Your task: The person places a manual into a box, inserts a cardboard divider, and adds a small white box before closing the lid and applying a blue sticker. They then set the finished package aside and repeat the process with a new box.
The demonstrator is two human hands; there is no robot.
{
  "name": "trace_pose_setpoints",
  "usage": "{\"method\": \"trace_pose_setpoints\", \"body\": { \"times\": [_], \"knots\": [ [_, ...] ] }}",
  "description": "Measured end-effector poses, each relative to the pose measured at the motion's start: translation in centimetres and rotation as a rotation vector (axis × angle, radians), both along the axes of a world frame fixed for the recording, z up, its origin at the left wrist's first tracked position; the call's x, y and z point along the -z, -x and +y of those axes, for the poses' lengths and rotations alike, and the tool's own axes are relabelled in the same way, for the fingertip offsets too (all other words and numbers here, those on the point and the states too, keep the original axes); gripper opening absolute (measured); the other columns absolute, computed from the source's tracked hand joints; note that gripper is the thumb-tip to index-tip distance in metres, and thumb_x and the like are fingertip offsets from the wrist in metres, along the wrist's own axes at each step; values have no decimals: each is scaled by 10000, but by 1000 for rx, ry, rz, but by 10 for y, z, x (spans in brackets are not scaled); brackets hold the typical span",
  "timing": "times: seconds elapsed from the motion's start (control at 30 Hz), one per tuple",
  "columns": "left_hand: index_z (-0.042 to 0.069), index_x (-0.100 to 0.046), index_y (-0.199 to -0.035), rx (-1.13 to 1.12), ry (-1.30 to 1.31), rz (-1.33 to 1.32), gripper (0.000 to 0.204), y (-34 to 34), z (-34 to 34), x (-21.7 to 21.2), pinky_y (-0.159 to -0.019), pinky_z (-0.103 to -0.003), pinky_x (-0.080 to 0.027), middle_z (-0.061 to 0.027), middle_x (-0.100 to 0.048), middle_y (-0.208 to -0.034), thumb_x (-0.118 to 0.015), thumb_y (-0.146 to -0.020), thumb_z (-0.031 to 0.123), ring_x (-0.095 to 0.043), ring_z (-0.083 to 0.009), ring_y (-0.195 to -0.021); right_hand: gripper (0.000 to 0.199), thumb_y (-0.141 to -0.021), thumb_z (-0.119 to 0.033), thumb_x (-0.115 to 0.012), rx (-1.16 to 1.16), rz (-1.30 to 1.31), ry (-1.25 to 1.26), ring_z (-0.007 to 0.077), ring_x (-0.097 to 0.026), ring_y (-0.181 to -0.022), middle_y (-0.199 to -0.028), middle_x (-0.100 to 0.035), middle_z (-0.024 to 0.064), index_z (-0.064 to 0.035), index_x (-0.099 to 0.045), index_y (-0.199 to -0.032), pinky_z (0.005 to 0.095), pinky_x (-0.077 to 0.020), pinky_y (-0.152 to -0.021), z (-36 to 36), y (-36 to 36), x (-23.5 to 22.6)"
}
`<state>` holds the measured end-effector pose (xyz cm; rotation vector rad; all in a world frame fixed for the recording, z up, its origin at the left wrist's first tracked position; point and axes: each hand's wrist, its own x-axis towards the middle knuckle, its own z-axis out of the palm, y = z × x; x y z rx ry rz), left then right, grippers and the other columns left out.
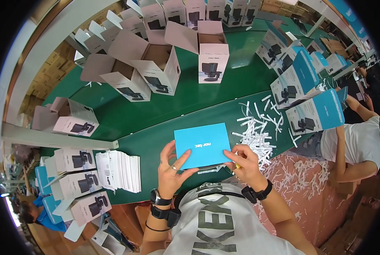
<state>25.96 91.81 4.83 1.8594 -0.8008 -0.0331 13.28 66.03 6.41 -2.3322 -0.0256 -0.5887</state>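
Both my hands hold a flat, bright blue rectangular card [204,159] above the green table's near edge. White print shows upside down on its face; whether it is a single card or a folded sleeve I cannot tell. My left hand [171,170] grips its lower left corner, thumb on top and other fingers at the edge. At the lower right corner my right hand [246,165] pinches it with the thumb on its face. Something small and yellow [238,165] shows by the right fingers. White shredded paper strips [258,142] lie just beyond the right hand.
A stack of white booklets [122,172] stands left, beside closely placed boxes [81,182]. Open white cartons [213,63] line the green table [190,104] farther back. Blue-and-white boxes [311,112] stand right, near a person in a white shirt [355,144]. A white post [66,138] juts in left.
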Motion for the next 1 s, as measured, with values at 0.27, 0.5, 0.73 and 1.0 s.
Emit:
{"method": "trace_pose_setpoints", "body": {
  "times": [0.27,0.5,0.73,1.0],
  "knots": [
    [178,-564,-1502,97,-339,-337,818,-10,4,-45,-1165,-566,-392,-237,-364,-1608,-878,-779,396,-380,-464,-1468,522,-763,-150,-866,33,-32,165,157,-556,-636,-1203,-686,91,-152,-753,-1273,282,-492,-558,7,1,0],
    [116,-388,-1610,286,-588,-441,953,-11,-45,-33,-1232,-608,-256,-246,-259,-1686,-782,-834,504,-255,-476,-1544,523,-736,-43,-766,-120,-115,183,199,-706,-697,-1382,-679,143,-74,-740,-1257,311,-549,-567,26,3,25],
    [100,-341,-1629,231,-610,-626,996,3,-42,-14,-1214,-637,-270,-302,-224,-1682,-775,-832,508,-263,-515,-1530,451,-751,19,-770,-164,-47,94,225,-739,-727,-1290,-728,128,-57,-755,-1195,315,-568,-585,20,-6,11],
    [278,-481,-1580,276,-595,-458,801,-29,-27,-51,-1185,-622,-298,-400,-256,-1611,-728,-872,561,-373,-546,-1417,371,-778,-38,-825,-212,-61,11,212,-748,-751,-1233,-757,82,-85,-776,-1142,304,-569,-595,9,-13,11]
  ]
}}
